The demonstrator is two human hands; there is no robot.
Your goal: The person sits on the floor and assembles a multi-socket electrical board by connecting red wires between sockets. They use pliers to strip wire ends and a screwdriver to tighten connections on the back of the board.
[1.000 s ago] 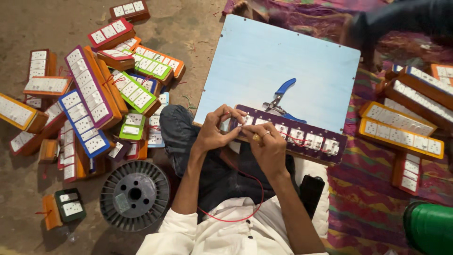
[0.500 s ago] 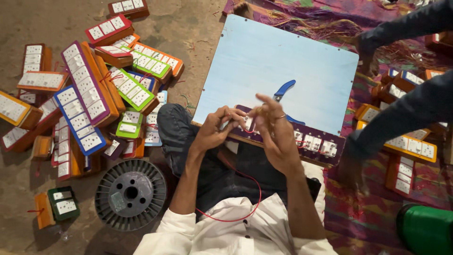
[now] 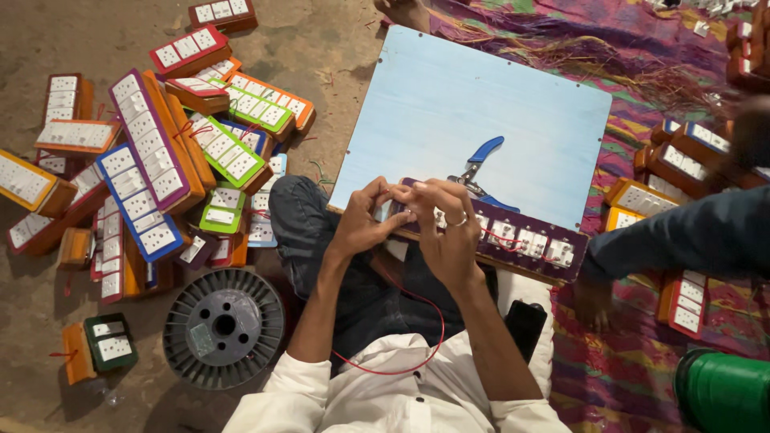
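Hands: left hand [image 3: 365, 220] and right hand [image 3: 445, 232] pinch, fingers closed, at purple switch panel [image 3: 513, 236] on pale blue board [image 3: 481, 112] | Risk: slack red wire [image 3: 425, 321] likely snags, tugging panel off board edge.

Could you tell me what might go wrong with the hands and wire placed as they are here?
The red wire loops loose across the lap, so it might snag. The purple switch board overhangs the pale board's near edge and could tip. The blue-handled pliers lie close behind both hands.
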